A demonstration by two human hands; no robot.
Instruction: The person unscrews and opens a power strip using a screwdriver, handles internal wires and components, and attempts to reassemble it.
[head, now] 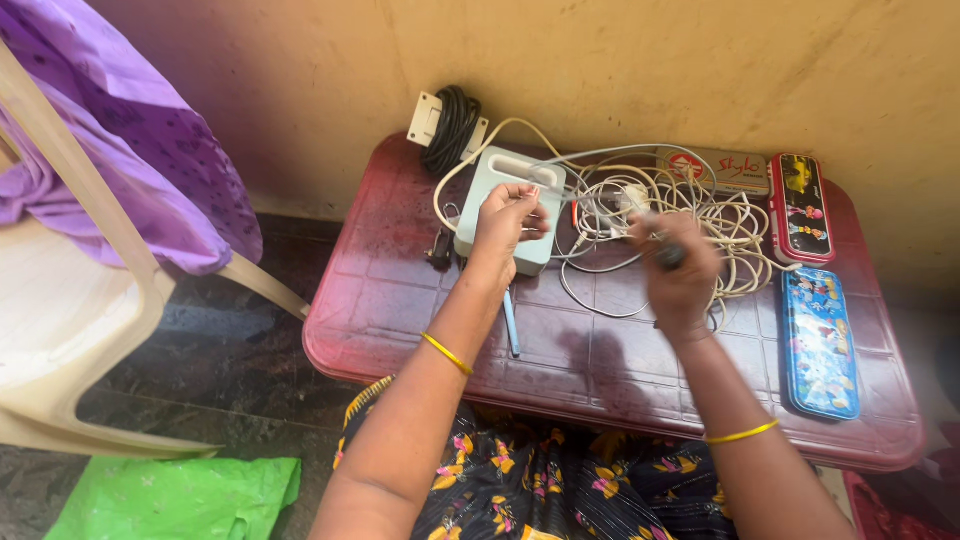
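White cable stretched between two hands above a red desk

The left hand (pixel 510 215) is closed in a pinch on a white cable (pixel 585 197) directly over a pale grey box (pixel 500 195), which stands on the red desk (pixel 600 370). The right hand (pixel 675 270) is closed in a fist around a small dark object (pixel 668 257), too blurred to be identified, and sits at the near edge of the tangled white cords (pixel 690 215). The held cable is seen running roughly sideways from the left pinch toward the tangle, so its long axis lies across the desk, from one hand toward the other. The tangle lies nearer to the right hand; the box lies under the left. A coiled black cord (pixel 452 125) is seen behind the box, against the wall.
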